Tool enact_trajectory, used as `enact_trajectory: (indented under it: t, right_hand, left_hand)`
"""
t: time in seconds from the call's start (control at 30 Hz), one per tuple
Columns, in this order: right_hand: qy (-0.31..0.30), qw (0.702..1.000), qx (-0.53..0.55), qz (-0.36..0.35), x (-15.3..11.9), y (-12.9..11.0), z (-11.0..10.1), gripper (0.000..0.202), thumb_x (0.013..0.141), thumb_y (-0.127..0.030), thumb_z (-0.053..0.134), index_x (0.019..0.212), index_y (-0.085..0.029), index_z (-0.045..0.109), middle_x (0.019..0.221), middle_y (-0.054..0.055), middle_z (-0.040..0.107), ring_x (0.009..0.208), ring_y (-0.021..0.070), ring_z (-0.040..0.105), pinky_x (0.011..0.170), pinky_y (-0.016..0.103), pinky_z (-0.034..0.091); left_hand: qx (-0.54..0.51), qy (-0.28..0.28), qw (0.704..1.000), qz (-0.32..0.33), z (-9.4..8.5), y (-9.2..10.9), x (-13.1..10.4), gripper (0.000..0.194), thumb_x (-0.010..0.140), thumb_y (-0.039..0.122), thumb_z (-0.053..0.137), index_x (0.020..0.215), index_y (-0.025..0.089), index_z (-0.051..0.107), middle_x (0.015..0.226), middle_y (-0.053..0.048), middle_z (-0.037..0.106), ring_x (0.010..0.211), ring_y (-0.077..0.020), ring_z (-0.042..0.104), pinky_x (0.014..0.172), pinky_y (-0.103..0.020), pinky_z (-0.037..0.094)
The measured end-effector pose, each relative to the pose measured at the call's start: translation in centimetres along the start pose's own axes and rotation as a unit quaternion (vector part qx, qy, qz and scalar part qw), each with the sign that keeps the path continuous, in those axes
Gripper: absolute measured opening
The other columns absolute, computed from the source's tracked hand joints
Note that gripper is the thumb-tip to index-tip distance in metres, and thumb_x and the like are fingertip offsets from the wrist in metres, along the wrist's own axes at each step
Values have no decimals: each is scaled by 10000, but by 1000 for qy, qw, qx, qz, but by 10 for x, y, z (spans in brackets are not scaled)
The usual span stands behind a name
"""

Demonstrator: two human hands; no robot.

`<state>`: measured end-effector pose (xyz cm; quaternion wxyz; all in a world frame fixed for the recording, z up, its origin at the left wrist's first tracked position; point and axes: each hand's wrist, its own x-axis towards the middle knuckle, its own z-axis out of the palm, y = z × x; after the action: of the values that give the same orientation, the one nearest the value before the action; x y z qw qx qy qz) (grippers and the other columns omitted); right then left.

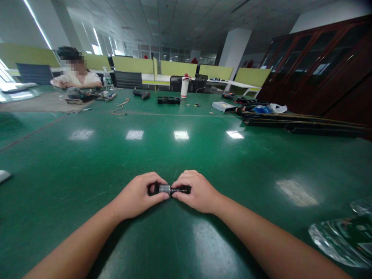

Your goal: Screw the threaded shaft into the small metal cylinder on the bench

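Note:
A small grey metal cylinder with a thin dark shaft [165, 189] lies level, just above or on the green table [174, 155]; I cannot tell which. At its left, my left hand [142, 193] pinches the grey body between thumb and forefinger, and a black end shows inside the curl of the fingers. From the other side, my right hand [196, 192] closes thumb and fingers around the dark shaft. The fingertips of both hands nearly meet at the joint between body and shaft. Part of the shaft's far end is hidden by the right hand.
A clear plastic bottle [343, 240] lies at the near right. Along the back stand a white tumbler [184, 87], a black tray-like part [168, 100], a power drill [141, 94] and a white box [223, 106]. Long black strips [290, 123] lie right. A person [75, 73] sits far left.

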<state>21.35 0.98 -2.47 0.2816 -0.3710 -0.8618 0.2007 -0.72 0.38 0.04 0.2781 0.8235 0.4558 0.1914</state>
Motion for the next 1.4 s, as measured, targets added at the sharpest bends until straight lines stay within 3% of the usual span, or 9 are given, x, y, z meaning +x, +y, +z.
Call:
enact_trajectory:
  t: [0.6, 1.4]
  right_hand:
    - [7, 1000, 2, -1, 0, 0, -1, 90, 778, -215, 730, 867, -212, 720, 796, 5, 706, 775, 154, 608, 777, 311, 415]
    - [42, 996, -22, 71, 0, 10, -4, 83, 774, -185, 710, 850, -217, 719, 841, 5, 710, 820, 168, 598, 791, 323, 418]
  left_hand:
    - [4, 1, 1000, -4, 0, 0, -1, 224, 824, 375, 649, 957, 205, 706, 753, 1, 610, 669, -146, 533, 599, -237, 378]
    - [-18, 38, 998, -38, 2, -6, -1, 242, 860, 371, 601, 1003, 180, 642, 726, 17, 551, 625, -143, 514, 575, -249, 397]
